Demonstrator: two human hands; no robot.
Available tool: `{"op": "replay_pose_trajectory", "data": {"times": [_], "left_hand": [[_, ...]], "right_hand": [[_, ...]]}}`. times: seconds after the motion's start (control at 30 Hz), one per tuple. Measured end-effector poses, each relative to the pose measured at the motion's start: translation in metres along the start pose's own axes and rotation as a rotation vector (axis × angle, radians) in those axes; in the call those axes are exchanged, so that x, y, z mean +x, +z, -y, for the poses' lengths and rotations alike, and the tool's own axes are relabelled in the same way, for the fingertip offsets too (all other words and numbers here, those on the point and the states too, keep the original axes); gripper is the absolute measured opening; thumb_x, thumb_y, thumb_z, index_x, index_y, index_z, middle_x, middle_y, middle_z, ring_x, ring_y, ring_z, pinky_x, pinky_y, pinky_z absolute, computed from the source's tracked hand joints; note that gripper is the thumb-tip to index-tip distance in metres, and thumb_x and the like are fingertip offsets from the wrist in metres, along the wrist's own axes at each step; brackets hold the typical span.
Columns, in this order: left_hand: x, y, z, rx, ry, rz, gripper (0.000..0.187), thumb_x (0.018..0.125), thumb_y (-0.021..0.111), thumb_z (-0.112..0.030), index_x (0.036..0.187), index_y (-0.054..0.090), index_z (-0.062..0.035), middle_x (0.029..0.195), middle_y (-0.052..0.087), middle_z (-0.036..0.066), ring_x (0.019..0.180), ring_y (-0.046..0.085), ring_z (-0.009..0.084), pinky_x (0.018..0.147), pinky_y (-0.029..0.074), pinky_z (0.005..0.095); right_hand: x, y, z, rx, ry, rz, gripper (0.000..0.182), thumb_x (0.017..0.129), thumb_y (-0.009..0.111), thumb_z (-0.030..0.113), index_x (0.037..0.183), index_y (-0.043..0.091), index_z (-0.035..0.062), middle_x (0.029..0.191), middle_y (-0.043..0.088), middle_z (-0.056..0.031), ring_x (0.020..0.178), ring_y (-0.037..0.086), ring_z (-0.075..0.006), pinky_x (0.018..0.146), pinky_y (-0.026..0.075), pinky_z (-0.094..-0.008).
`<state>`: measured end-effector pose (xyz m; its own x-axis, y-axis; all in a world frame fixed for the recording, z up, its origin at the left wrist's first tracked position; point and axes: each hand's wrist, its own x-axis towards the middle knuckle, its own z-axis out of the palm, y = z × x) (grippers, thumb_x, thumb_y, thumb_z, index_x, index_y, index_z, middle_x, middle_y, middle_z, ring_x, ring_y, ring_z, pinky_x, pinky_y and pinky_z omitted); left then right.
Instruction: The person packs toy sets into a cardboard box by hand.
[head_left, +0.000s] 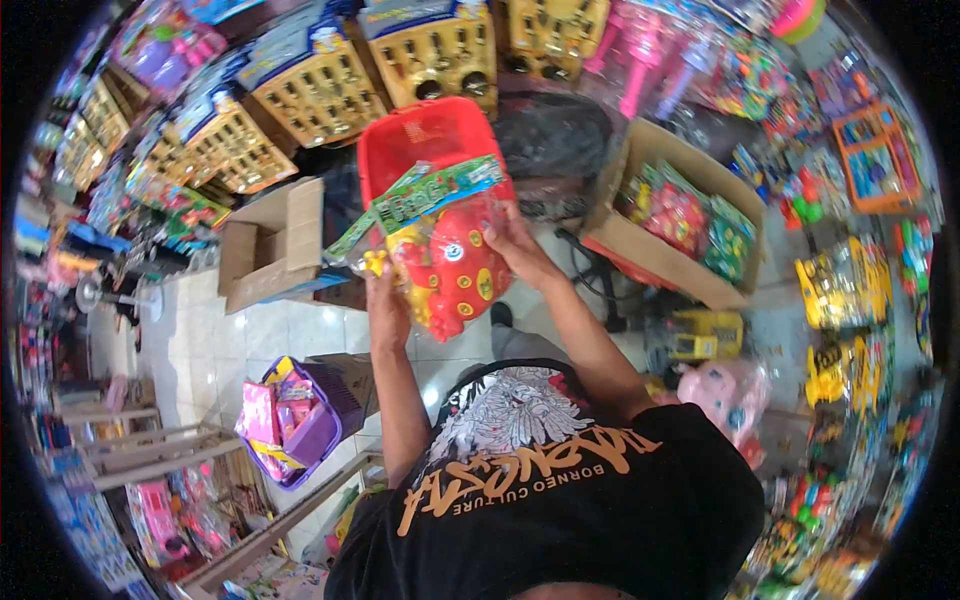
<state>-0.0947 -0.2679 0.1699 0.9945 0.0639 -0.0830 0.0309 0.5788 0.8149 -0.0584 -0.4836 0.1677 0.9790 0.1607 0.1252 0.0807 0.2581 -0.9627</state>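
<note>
Both hands hold bagged plastic toys in front of my chest. The nearer one is a red toy (462, 262) with yellow spots and a round blue-and-white eye, in clear wrap under a green printed header card (440, 198). Beside it on the left shows a yellow toy (410, 255), partly hidden. My left hand (386, 300) grips the left edge of the packs, next to a small yellow piece (375, 262). On the upper right side, my right hand (518, 248) is closed on the red toy's pack. Just beyond them is a red basket (425, 130).
To the right, a cardboard box (690, 275) contains similar bagged toys. An opened cardboard box (270, 245) stands on the left. A purple basket (335, 415) with pink packages is on the tiled floor (235, 335). Carded toy sets (430, 50) line the far side.
</note>
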Motion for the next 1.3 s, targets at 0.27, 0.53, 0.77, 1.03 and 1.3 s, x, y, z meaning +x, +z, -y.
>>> {"op": "replay_pose_trajectory", "data": {"times": [0.27, 0.53, 0.77, 1.03, 1.3], "left_hand": [[-0.069, -0.008, 0.052, 0.022, -0.081, 0.324, 0.085, 0.079, 0.060, -0.053, 0.138, 0.022, -0.0043, 0.136, 0.036, 0.010, 0.124, 0.038, 0.0238, 0.103, 0.031, 0.0400], [-0.092, 0.021, 0.088, 0.039, -0.217, 0.231, 0.071, 0.082, 0.063, -0.026, 0.136, 0.023, -0.0032, 0.131, 0.041, 0.012, 0.120, 0.042, 0.0243, 0.101, 0.034, 0.0395], [-0.092, 0.090, 0.138, 0.175, -0.150, 0.154, 0.059, 0.089, 0.053, -0.033, 0.133, 0.029, -0.0011, 0.127, 0.044, 0.013, 0.113, 0.048, 0.0225, 0.095, 0.040, 0.0367], [-0.093, 0.199, 0.232, 0.173, -0.128, 0.186, 0.052, 0.095, 0.042, -0.041, 0.128, 0.036, -0.0009, 0.120, 0.048, 0.010, 0.109, 0.047, 0.0173, 0.091, 0.039, 0.0323], [-0.086, 0.289, 0.254, 0.268, 0.009, 0.082, 0.049, 0.096, 0.040, -0.037, 0.130, 0.028, -0.0027, 0.120, 0.046, 0.009, 0.107, 0.047, 0.0153, 0.090, 0.040, 0.0304]], "right_hand": [[-0.111, -0.009, -0.006, 0.159, 0.123, -0.165, 0.061, 0.084, 0.063, 0.036, 0.123, 0.027, 0.0048, 0.121, 0.045, -0.0130, 0.112, 0.044, -0.0183, 0.094, 0.038, -0.0335], [-0.155, -0.045, 0.013, 0.030, 0.175, -0.232, 0.068, 0.081, 0.067, 0.038, 0.124, 0.025, 0.0065, 0.116, 0.049, -0.0162, 0.107, 0.050, -0.0209, 0.089, 0.043, -0.0352], [-0.185, -0.114, 0.041, -0.511, 0.124, -0.490, 0.063, 0.073, 0.071, 0.046, 0.112, 0.051, 0.0009, 0.112, 0.052, -0.0161, 0.108, 0.049, -0.0271, 0.093, 0.038, -0.0366], [-0.219, -0.243, 0.082, -0.386, 0.178, -0.506, 0.060, 0.076, 0.068, 0.045, 0.115, 0.056, 0.0010, 0.117, 0.054, -0.0171, 0.107, 0.053, -0.0254, 0.090, 0.041, -0.0345], [-0.193, -0.328, 0.130, -0.267, 0.225, -0.357, 0.073, 0.073, 0.072, 0.044, 0.124, 0.046, -0.0008, 0.111, 0.057, -0.0148, 0.093, 0.058, -0.0197, 0.082, 0.046, -0.0311]]}}
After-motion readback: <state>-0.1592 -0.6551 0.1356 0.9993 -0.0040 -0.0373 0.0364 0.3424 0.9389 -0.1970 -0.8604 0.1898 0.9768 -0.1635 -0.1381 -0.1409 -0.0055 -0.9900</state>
